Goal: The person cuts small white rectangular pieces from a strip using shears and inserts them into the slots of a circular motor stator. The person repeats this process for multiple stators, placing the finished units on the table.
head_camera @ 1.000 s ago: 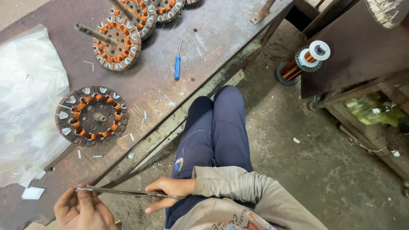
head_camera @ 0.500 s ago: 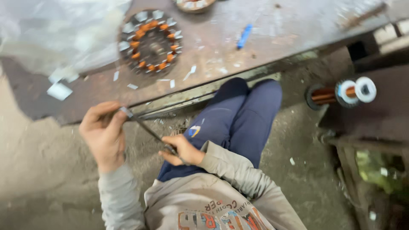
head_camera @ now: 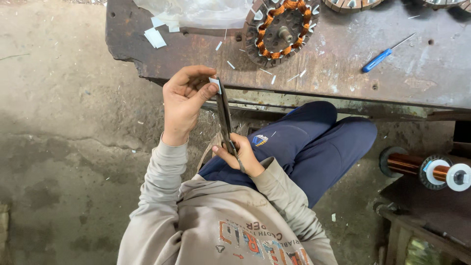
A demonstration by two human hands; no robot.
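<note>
Two hands: both are working over my lap, just below the bench edge.
Left hand (head_camera: 184,100): I am pinching a small white paper slip (head_camera: 214,82) between thumb and forefinger, fingers curled narrow around it.
Right hand (head_camera: 240,154): I am gripping the handles of long dark scissors (head_camera: 224,114), closed around them.
Scissors: their blades are pointing up toward the slip, the tips touching it.
Bench (head_camera: 343,73): a rusty metal top is carrying a stator with copper windings (head_camera: 282,29), a blue-handled screwdriver (head_camera: 380,58), and scattered white paper scraps (head_camera: 156,37).
Floor side: a copper wire spool (head_camera: 431,172) is lying to my right, well apart from my hands.
</note>
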